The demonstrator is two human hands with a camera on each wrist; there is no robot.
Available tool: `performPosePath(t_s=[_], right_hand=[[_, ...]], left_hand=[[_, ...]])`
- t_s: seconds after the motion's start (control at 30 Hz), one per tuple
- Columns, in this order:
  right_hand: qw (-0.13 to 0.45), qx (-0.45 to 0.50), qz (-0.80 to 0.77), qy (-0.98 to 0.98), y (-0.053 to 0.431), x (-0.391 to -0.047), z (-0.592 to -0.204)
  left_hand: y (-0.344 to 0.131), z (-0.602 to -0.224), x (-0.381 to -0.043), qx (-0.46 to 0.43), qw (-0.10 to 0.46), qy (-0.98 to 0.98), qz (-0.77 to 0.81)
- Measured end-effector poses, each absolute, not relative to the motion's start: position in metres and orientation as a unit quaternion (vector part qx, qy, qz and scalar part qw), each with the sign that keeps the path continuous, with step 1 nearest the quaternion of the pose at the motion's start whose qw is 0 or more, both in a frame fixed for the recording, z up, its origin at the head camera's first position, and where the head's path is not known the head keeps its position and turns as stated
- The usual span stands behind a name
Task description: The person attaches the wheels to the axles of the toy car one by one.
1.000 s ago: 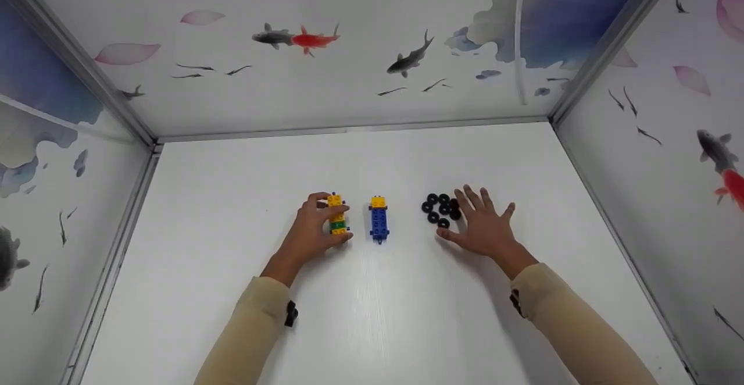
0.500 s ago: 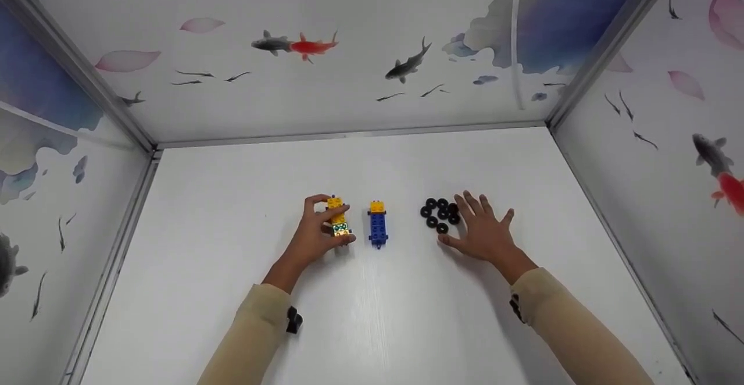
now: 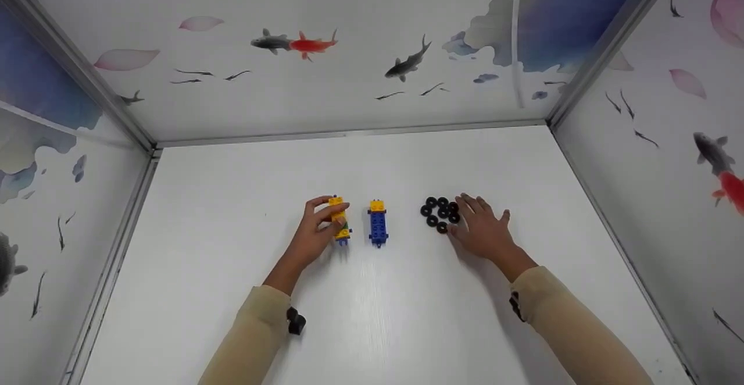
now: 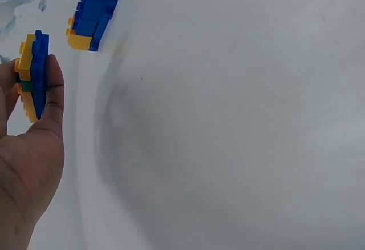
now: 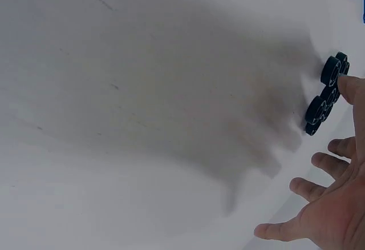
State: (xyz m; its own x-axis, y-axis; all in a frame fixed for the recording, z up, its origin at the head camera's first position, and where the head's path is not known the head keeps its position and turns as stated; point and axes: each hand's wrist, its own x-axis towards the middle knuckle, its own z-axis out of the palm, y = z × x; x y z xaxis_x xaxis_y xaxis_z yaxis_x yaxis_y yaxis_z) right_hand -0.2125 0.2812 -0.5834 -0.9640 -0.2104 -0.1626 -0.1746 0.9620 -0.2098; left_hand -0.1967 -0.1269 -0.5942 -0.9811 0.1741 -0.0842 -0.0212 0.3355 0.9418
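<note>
My left hand (image 3: pixel 308 238) pinches a toy car body (image 4: pixel 39 73) built of yellow and green bricks on a blue base, thumb on one side and fingers on the other. It carries small side pegs and no wheels. Just to its right, a second car body (image 3: pixel 378 228), blue with a yellow brick at its far end, lies on the white table. Further right is a loose cluster of several black toy wheels (image 3: pixel 432 221). Beside them my right hand (image 3: pixel 485 232) spreads its fingers, with the thumb right at the wheels (image 5: pixel 315 110) in the right wrist view.
The white table (image 3: pixel 360 315) is bounded by panels printed with fish and petals: a back panel (image 3: pixel 349 100), a left one (image 3: pixel 110 199) and a right one (image 3: pixel 639 199). Metal strips run along the seams.
The left thumb has slid up from the near end of the held car body onto its side, baring the blue end. The right hand's fingers have drawn a little closer together.
</note>
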Motion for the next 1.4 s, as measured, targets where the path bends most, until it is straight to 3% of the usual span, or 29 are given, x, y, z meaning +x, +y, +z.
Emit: performPosePath(t_s=[0.57,1.4], right_hand=[[0.085,-0.112,-0.081,0.987,0.2861,-0.2131,-0.5864],[-0.012,-0.103,-0.105,0.989,0.2883,-0.2169,-0.5867]], left_hand=[[-0.1273,-0.5984,-0.1938,0.028,0.073,0.794,0.603],[-0.1248,-0.6007,-0.1957,-0.03,0.115,0.751,0.65]])
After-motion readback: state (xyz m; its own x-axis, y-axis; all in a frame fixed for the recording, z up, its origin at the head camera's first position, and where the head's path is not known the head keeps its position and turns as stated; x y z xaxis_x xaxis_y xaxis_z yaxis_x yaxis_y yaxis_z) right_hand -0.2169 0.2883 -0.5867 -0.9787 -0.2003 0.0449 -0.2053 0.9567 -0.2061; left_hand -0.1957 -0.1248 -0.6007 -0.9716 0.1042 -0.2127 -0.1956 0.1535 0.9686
